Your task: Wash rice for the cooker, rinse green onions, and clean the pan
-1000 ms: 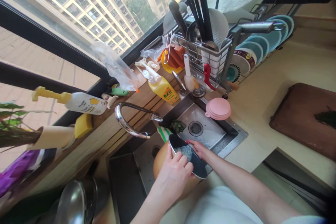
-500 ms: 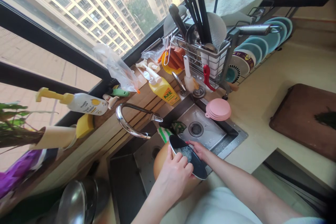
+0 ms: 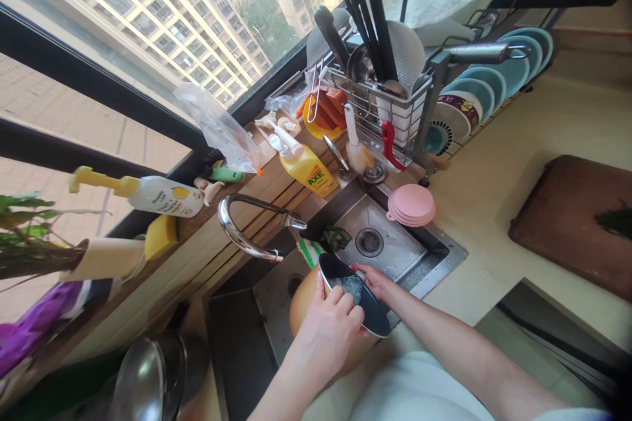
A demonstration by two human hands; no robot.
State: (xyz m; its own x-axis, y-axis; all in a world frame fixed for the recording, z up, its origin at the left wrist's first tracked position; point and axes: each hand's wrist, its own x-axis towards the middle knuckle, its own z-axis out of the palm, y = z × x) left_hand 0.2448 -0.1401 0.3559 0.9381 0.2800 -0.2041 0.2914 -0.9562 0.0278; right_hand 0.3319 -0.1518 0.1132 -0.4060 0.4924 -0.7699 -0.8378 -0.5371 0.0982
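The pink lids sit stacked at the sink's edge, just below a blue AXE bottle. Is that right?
Not quite: the head view shows the AXE bottle is yellow, not blue. The stacked pink lids do sit at the edge of the sink.

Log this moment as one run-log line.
left hand: scouring pad pressed inside dark bowl | right hand: grips bowl rim | place: over sink, above orange basin | faucet: no water visible

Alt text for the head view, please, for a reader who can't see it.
Over a steel sink, the left hand rubs a scrubber inside a dark bowl that the right hand steadies. Behind stand a curved faucet, yellow dish soap and a dish rack.
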